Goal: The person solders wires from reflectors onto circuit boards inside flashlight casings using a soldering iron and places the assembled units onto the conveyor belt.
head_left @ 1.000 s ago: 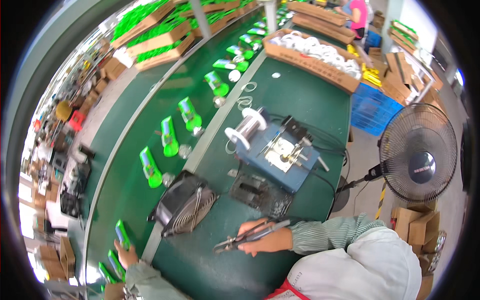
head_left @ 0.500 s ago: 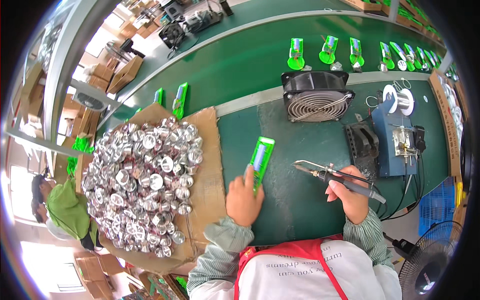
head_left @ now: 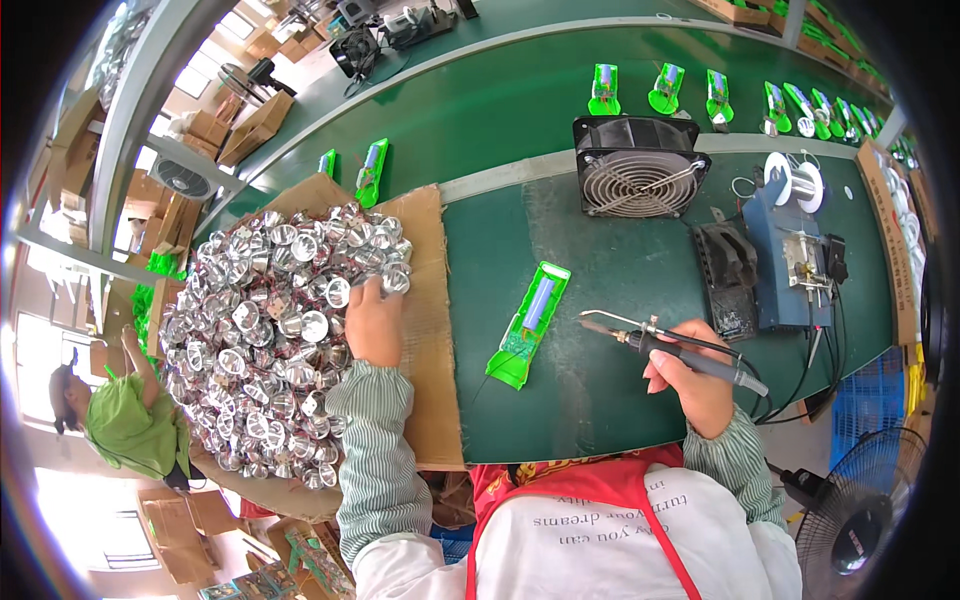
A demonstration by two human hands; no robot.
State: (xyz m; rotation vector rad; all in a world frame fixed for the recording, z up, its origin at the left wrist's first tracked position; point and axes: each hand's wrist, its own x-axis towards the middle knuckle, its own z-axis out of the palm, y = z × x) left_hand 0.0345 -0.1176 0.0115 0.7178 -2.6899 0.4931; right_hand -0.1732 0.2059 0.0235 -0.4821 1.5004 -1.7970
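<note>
My left hand (head_left: 375, 327) is at the right edge of a heap of silver reflector cups (head_left: 285, 345) with thin dark-red wires. Its fingers are closed at a shiny cup (head_left: 397, 278); the fingertips are partly hidden. In my right hand (head_left: 695, 385) is a soldering iron (head_left: 690, 365) with a thin metal feed tube along it, its tip pointing left above the table. Between my hands lies a bright green plastic housing (head_left: 528, 325), tilted, holding a bluish-violet cylinder and a small green circuit board with a thin wire sticking out.
Cardboard (head_left: 430, 380) lies under the heap. Beyond stand a square black fan (head_left: 640, 170), a blue solder feeder (head_left: 790, 260) and a solder wire spool (head_left: 793, 182). Several green housings (head_left: 667, 90) line the green belt (head_left: 480, 130). A standing fan (head_left: 855, 530) is at right, a person in green (head_left: 135, 425) at far left.
My left hand has let go of the green housing and moved left to the reflector heap. The housing now lies turned further, its lower end uncovered. My right hand still holds the soldering iron.
</note>
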